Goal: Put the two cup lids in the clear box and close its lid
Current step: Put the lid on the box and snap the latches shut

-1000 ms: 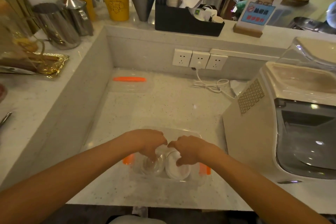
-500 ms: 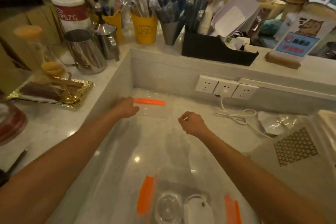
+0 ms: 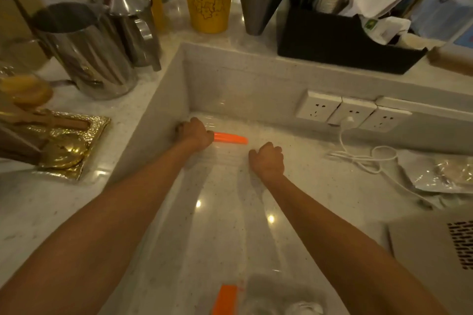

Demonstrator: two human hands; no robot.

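Note:
The clear box lid (image 3: 226, 155) with an orange clip (image 3: 231, 139) lies flat at the back left corner of the sunken counter. My left hand (image 3: 195, 133) is curled on its left end, over the clip's end. My right hand (image 3: 267, 161) is curled at its right edge. The clear box (image 3: 258, 286) with an orange latch (image 3: 225, 299) stands at the bottom edge of the head view, between my forearms. A white cup lid (image 3: 304, 308) shows inside it, cut off by the frame. I cannot make out the second cup lid.
Steel jugs (image 3: 84, 51) and a gold tray (image 3: 66, 140) stand on the raised ledge at left. A yellow cup (image 3: 208, 5) and black organiser (image 3: 345, 46) stand behind. Wall sockets (image 3: 353, 112), a white cable (image 3: 363, 158), a plastic bag (image 3: 442, 174) and a beige machine (image 3: 435, 250) are at right.
Both hands left the box with the cup lids and reached to the back. The left now covers the clip's end and the right has closed at the lid's right edge.

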